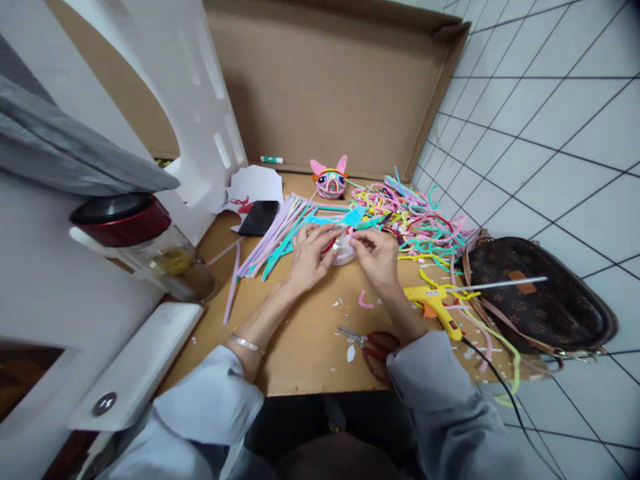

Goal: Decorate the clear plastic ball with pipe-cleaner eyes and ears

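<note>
Over the middle of the table, my left hand (313, 253) curls around the left side of a small clear, rounded plastic piece (344, 253). Bits of red and pale pink show along its top. My right hand (376, 257) pinches its right side, where a pale lilac strip lies between the fingertips. Parts of the piece are hidden by my fingers. Behind it are a light blue pipe-cleaner shape (354, 215) and a finished-looking pink animal head (330, 180) with upright ears and big eyes. Lilac and teal pipe cleaners (275, 237) lie left of my left hand.
Tangled pipe cleaners (415, 217) heap at the back right. A yellow glue gun (435, 303) and red-handled scissors (373, 350) lie near my right forearm. A brown bag (540, 293) sits right, a phone (260, 218) back left, a glass bottle (170, 260) left.
</note>
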Action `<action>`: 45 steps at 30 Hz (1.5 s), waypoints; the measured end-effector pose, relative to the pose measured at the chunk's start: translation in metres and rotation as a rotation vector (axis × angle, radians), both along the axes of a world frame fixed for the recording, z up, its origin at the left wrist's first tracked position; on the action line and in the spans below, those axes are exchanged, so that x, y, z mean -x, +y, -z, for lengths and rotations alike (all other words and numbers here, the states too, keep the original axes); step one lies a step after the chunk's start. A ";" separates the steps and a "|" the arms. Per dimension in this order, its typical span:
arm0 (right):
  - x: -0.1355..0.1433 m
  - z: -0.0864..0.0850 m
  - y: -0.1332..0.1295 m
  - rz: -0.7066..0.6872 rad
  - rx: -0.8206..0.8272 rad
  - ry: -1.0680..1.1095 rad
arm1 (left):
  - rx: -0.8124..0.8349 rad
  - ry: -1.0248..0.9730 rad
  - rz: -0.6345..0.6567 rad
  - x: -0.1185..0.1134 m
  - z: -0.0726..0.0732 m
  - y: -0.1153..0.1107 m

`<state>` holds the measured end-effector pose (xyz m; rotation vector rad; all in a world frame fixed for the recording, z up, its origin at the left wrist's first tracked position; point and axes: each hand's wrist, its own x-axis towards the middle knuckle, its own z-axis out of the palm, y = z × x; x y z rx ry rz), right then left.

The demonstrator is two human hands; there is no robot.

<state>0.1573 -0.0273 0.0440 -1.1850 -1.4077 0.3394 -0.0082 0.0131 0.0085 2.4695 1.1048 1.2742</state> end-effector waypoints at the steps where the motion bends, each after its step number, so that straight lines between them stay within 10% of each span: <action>1: 0.000 0.001 -0.001 0.011 0.004 -0.040 | -0.005 -0.014 0.009 -0.001 0.001 -0.002; 45: 0.000 0.012 -0.003 0.029 0.144 -0.219 | -0.054 -0.121 0.003 -0.019 0.002 -0.015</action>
